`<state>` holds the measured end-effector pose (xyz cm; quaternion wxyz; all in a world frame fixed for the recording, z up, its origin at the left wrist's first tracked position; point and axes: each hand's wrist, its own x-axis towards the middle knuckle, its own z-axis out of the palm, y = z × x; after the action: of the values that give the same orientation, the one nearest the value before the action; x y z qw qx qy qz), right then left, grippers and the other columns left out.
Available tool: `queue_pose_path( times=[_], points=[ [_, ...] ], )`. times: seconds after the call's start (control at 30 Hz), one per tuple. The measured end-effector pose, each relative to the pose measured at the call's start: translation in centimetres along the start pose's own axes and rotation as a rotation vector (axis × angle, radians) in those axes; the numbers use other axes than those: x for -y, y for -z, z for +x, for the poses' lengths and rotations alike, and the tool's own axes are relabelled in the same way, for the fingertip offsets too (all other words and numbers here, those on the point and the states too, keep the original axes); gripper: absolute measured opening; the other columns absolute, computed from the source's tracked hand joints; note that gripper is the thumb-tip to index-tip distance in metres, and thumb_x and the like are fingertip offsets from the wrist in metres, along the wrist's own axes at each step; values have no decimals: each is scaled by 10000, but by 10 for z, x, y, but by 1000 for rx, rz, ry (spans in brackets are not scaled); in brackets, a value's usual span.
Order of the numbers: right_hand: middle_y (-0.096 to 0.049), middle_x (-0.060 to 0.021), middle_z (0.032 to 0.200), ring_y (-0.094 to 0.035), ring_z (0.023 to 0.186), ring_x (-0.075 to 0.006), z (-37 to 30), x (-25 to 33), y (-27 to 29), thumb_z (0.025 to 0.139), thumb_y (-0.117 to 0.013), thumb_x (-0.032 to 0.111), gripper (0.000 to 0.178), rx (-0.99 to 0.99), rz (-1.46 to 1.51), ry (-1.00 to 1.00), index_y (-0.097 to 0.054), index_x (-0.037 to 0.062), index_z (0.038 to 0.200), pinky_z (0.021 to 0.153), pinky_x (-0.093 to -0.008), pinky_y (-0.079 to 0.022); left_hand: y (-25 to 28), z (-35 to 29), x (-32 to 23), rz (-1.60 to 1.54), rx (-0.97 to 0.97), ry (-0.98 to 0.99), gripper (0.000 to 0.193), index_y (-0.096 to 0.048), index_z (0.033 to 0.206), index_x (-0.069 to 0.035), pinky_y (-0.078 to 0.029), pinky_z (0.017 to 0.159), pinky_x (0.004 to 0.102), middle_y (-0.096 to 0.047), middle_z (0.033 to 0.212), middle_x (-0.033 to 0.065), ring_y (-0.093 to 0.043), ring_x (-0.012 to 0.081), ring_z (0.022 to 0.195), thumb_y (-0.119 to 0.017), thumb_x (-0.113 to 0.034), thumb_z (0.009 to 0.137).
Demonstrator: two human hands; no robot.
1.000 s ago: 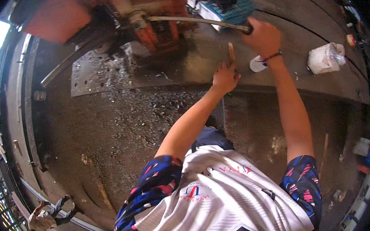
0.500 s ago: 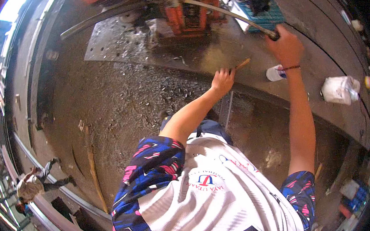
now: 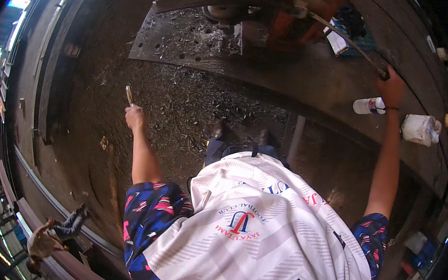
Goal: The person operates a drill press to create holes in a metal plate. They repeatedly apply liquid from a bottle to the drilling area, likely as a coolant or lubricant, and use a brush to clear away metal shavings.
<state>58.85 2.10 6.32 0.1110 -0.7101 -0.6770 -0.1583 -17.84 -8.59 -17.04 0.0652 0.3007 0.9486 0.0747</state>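
Observation:
My left hand [image 3: 134, 117] is closed around a short, narrow, stick-like tool [image 3: 129, 94], brown with pale edges, pointing away from me. It is held out to the left over dark ground strewn with metal shavings; its exact kind is too small to make out. At the right, my right hand [image 3: 391, 89] grips the dark end knob of a long metal lever [image 3: 347, 41]. That lever runs up to an orange machine [image 3: 299, 24], partly in shadow. Left of the machine lies a flat steel plate [image 3: 173, 49] with drilled holes and scattered shavings.
Beside my right wrist are a clear plastic bottle [image 3: 368, 106] and a whitish jug [image 3: 420, 129]. A blue-green crate [image 3: 359, 43] with dark contents is behind the lever. A long beam [image 3: 45, 102] runs along the left. Another person [image 3: 51, 238] is at the far lower left.
My left hand has swung from in front of the machine far to the left, with the tool. My right hand and the lever's end appear lower and further right; the whole view has shifted.

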Motion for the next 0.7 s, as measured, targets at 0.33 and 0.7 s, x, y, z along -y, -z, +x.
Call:
queue_pose_path(
  times=[0.33,0.7],
  points=[
    [-678,-183,1033,-652,949,-366,9,25,9,799,-697,358,426,139,-223,-185,-652,69,1110,783,-454,-522,-60,-154,-145,-434,694,-867,258,-501,1077,-63,-509,634,500,-669,839,211,-667,384,759,-438,-286,964],
    [-680,-148,1103,-648,1014,-339,-33,4,-3,779,-686,384,480,36,-244,-293,-660,113,1176,857,-443,-509,2,158,-59,-24,246,-40,378,-673,1054,-59,-535,847,457,-669,1140,165,-672,325,1011,-454,-347,946]
  ],
)
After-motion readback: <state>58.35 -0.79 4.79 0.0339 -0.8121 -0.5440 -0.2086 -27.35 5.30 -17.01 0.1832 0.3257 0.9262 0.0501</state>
